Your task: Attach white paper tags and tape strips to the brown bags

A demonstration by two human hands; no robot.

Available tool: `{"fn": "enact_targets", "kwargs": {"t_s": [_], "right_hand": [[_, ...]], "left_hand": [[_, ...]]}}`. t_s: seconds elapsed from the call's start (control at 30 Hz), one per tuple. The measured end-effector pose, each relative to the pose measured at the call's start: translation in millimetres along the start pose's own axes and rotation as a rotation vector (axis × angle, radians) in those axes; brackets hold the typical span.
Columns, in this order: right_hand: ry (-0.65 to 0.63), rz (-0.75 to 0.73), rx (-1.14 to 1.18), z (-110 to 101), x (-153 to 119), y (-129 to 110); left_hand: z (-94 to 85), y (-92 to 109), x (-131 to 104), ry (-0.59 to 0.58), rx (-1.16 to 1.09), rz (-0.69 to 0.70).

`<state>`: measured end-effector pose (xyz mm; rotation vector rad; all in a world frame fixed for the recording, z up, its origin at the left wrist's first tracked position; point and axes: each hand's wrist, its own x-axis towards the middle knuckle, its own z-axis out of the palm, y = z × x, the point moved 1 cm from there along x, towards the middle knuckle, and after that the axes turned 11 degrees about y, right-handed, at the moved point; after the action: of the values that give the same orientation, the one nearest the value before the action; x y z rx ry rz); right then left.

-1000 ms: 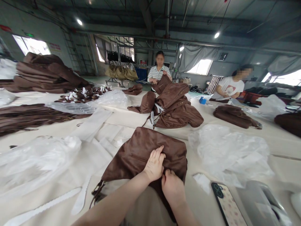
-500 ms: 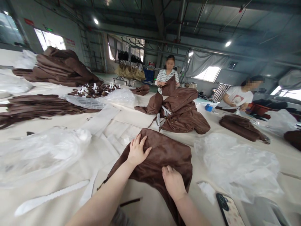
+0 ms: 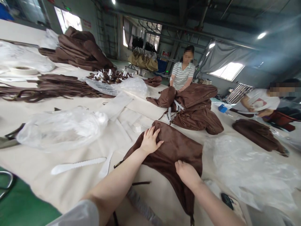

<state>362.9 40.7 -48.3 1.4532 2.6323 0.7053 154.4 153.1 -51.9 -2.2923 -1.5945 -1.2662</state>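
A brown leather bag [image 3: 182, 142] lies flat on the cloth-covered table in front of me, its two tapered ends pointing toward me and to the left. My left hand [image 3: 151, 142] rests on its upper left part, palm down with fingers spread. Lower on the right, my right hand [image 3: 187, 172] has its fingers curled into the leather and seems to grip a fold; the fingertips are partly hidden. A plastic-wrapped strap [image 3: 144, 207] shows below the bag, between my forearms.
Beyond the bag is a pile of brown bags [image 3: 196, 108]. Clear plastic sheets [image 3: 63, 128] lie left and right. White strips [image 3: 78, 165] sit at left, a phone [image 3: 231, 204] at lower right. One person [image 3: 184, 73] stands across the table; another [image 3: 258, 103] works at right.
My view has swung left and down, so the scene sits further right. Both hands stay on the bag in much the same places. The person opposite has lowered the brown piece they held up.
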Motion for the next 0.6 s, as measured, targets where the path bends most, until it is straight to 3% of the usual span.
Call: {"fn": "enact_targets", "kwargs": {"t_s": [0.13, 0.2, 0.27, 0.37, 0.47, 0.53, 0.6], "right_hand": [[-0.076, -0.013, 0.018, -8.2, -12.5, 10.5], [-0.102, 0.035, 0.026, -17.9, -13.9, 7.9], [-0.058, 0.127, 0.088, -30.2, -13.4, -3.4], [0.072, 0.212, 0.296, -46.2, -13.6, -34.6], [0.077, 0.171, 0.446, -49.5, -12.5, -65.1], [0.044, 0.173, 0.469, -43.9, -5.7, -71.9], [0.015, 0.192, 0.458, -35.2, 7.3, -62.3]], "left_hand": [[-11.8, 11.3, 6.2, -0.141, -0.017, 0.002], [-32.4, 14.2, 15.7, -0.228, -0.043, 0.026], [-65.0, 12.9, 27.9, -0.231, -0.125, 0.067], [-124.9, 4.4, 43.3, -0.017, -0.29, 0.089], [-174.2, -8.6, 47.2, 0.178, -0.28, -0.065], [-194.5, -18.5, 44.6, 0.259, -0.238, -0.209], [-204.2, -27.4, 42.0, 0.336, -0.179, -0.298]]}}
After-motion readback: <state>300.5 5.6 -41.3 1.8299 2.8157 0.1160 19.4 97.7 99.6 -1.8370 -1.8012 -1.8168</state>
